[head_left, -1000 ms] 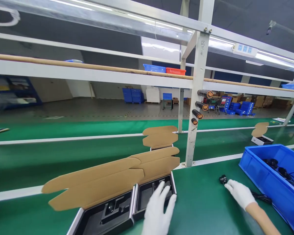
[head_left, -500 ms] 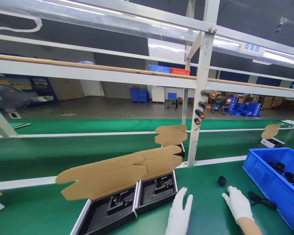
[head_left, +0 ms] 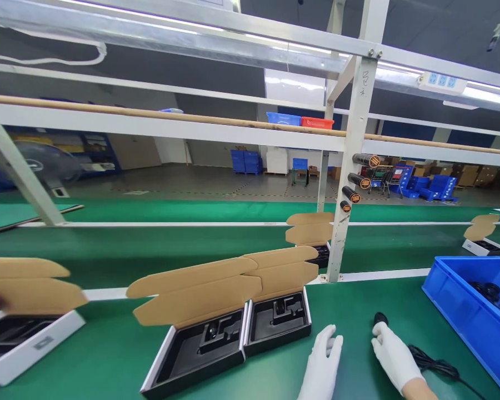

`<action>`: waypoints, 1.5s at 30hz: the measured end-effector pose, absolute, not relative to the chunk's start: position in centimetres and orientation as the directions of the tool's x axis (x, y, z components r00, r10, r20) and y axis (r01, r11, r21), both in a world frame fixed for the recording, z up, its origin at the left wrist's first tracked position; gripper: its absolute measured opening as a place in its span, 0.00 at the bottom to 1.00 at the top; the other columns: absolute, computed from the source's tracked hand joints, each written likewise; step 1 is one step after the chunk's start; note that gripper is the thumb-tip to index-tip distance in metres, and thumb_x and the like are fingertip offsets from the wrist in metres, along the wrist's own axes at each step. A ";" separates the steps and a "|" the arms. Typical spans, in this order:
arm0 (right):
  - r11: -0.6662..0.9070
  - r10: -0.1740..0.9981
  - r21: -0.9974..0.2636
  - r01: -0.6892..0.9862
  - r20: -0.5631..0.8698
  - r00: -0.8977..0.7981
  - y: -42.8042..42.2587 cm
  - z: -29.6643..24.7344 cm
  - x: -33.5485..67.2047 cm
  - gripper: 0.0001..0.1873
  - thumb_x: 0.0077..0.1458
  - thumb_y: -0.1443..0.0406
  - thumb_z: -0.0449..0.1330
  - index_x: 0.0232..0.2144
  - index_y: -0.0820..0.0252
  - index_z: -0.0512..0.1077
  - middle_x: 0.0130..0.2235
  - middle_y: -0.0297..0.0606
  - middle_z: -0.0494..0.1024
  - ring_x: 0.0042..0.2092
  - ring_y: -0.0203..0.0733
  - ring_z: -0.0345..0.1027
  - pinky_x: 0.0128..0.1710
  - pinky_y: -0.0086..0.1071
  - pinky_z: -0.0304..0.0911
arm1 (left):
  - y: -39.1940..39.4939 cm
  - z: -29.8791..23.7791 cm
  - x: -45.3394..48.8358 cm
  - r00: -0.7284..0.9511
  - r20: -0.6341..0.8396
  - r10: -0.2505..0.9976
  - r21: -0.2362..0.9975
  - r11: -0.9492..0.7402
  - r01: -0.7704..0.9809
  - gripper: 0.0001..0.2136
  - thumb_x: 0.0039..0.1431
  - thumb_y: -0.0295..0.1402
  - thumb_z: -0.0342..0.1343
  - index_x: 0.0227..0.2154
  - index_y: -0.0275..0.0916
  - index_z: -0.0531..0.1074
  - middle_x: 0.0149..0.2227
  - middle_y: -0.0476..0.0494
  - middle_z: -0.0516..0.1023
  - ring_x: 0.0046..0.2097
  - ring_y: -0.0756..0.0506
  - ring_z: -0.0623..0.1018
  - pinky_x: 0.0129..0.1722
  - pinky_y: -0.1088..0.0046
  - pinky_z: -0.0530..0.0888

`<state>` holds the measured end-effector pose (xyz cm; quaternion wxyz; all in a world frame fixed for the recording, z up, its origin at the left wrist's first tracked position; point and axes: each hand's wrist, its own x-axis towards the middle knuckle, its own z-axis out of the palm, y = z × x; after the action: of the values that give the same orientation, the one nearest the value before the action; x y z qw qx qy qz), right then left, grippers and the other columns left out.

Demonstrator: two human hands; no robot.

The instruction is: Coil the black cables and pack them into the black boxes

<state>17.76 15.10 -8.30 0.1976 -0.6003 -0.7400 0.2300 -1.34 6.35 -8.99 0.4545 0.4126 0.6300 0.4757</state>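
Both my hands wear white gloves. My left hand [head_left: 323, 366] hovers open over the green mat, just right of an open box [head_left: 278, 318] with a black foam tray inside. My right hand [head_left: 394, 358] rests on the mat with its fingertips touching a small round black part [head_left: 380, 319]; a black cable [head_left: 435, 366] trails away to the right from under the hand. Its fingers lie mostly flat, and no grip on the part shows. A second open box [head_left: 204, 347] with brown cardboard flaps [head_left: 195, 291] stands against the first one's left side.
A blue bin [head_left: 466, 311] holding black cabled parts stands at the right. Another open box [head_left: 23, 333] sits at the far left. More open boxes [head_left: 316, 253] [head_left: 483, 244] lie on the far belt. A white frame post [head_left: 350, 183] rises behind the boxes.
My left hand came off the right box's tray and moved right onto the mat beside the right hand. The view has shifted, showing another box at the left.
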 end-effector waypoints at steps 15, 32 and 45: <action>0.573 0.818 -0.661 0.484 0.425 -0.388 16.3 3.4 10.8 0.13 0.58 0.55 0.53 0.37 0.53 0.72 0.38 0.38 0.78 0.39 0.43 0.71 0.42 0.37 0.65 | 5.6 -7.2 -4.1 -0.153 -0.086 0.985 0.631 -0.065 -0.773 0.24 0.51 0.53 0.64 0.42 0.44 0.66 0.25 0.58 0.67 0.17 0.59 0.61 0.19 0.81 0.54; 0.746 0.612 -0.476 0.466 0.766 -0.196 24.6 14.8 7.2 0.17 0.53 0.55 0.61 0.41 0.59 0.73 0.38 0.40 0.77 0.38 0.45 0.71 0.44 0.40 0.67 | 5.1 -4.7 -5.2 -0.068 -0.065 0.996 0.541 -0.022 -0.841 0.22 0.51 0.56 0.60 0.34 0.41 0.69 0.21 0.58 0.67 0.14 0.56 0.63 0.10 0.80 0.55; 0.797 0.445 -0.443 0.410 -0.027 -0.895 8.2 8.2 8.5 0.14 0.50 0.67 0.61 0.42 0.51 0.74 0.43 0.35 0.74 0.42 0.43 0.67 0.42 0.33 0.64 | 3.5 -1.1 -2.6 0.125 -0.282 0.951 0.510 0.259 -0.820 0.29 0.50 0.62 0.55 0.17 0.40 0.58 0.11 0.59 0.55 0.12 0.59 0.50 0.10 0.82 0.45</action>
<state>8.48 8.24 8.16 0.0395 -0.2257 -0.9472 0.2244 -2.64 3.50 -1.11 0.7412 0.1156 0.2834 0.5975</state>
